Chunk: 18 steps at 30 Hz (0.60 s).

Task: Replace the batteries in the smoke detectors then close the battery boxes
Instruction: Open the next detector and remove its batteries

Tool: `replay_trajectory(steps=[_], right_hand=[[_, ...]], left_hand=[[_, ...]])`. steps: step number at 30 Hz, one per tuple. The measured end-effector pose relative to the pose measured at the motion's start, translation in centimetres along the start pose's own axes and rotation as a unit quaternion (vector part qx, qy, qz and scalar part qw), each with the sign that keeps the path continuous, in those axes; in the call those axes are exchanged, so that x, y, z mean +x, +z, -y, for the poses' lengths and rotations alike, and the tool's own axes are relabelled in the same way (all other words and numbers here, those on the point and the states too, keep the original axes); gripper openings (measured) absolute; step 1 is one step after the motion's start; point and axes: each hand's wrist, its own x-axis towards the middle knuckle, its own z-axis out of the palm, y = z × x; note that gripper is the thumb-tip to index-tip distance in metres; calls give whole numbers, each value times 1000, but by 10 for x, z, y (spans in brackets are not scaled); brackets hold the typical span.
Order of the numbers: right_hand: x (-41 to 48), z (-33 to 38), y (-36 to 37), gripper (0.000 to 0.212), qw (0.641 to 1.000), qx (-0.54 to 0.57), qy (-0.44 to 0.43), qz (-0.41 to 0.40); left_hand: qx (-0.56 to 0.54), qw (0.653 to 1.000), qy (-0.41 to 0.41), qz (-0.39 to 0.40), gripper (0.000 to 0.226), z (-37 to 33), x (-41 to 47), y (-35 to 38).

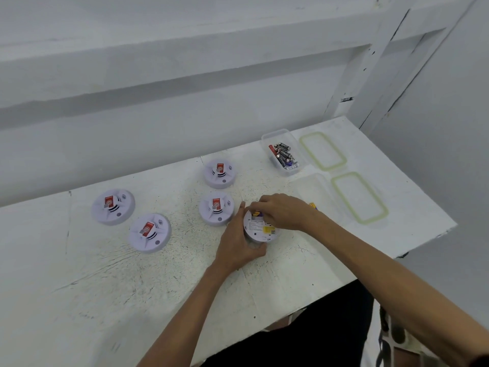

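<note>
Head view: white table (105, 274) carries two clear boxes, the far box (275, 135) holding batteries (283, 154), two green-rimmed lids (322, 151) right, and four face-up detectors (113, 206) left. Left hand (235, 247) grip curls round the upturned fifth detector (258, 230) near the centre; right hand (283, 211) grip pinches its yellow-purple battery (256, 214).

L hand (236, 245) grips upturned detector (258, 232) at its near-left rim, thumb up; R hand (281, 211) over its far side, fingers (255, 207) curled down.

White scuffed counter (132, 274). I count on it: four smoke detectors (113, 206) face up, left and centre; tub of batteries (283, 152) near far edge; second clear tub (317, 190); two green-rimmed lids (322, 151) along right edge.
</note>
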Motion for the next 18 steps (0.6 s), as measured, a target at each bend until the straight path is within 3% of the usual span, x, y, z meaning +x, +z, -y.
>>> replay_trajectory(steps=[8, 18], right_hand=[[16, 0, -8, 31, 995, -69, -70, 29], [5, -5, 2, 30, 996, -44, -74, 0]], left_hand=[[-14, 1000, -25, 2, 95, 4, -1, 2], [-14, 998, -52, 13, 125, 18, 4, 6]])
